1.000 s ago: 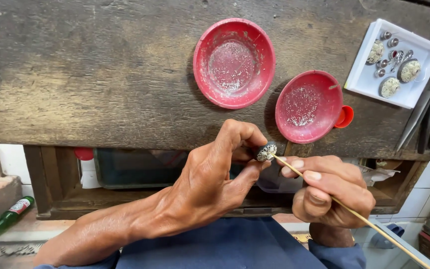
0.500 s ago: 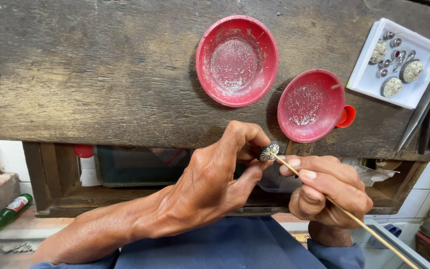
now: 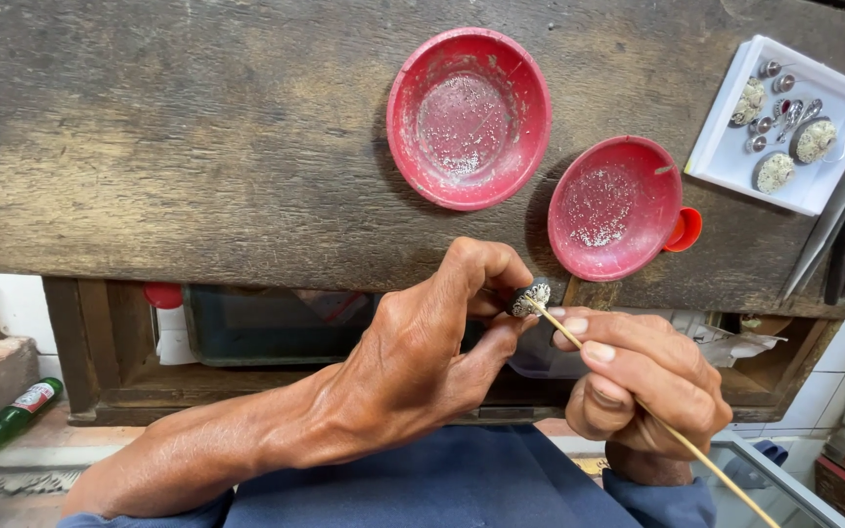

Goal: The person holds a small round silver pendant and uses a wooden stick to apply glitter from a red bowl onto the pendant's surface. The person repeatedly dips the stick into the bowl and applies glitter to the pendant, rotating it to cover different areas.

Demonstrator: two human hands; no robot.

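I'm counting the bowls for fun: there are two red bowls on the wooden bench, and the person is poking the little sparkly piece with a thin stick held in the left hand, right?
Not quite. The head view shows the thin stick in the right hand; the left hand pinches the little sparkly piece. The two red bowls do sit on the wooden bench.

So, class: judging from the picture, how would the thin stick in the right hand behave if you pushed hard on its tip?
The thin stick is long and very slender, so it would probably flex, perhaps snap. It looks light, likely wood or bamboo. The right hand pinches it near the tip, which probably limits bending against the small studded piece in the left hand.
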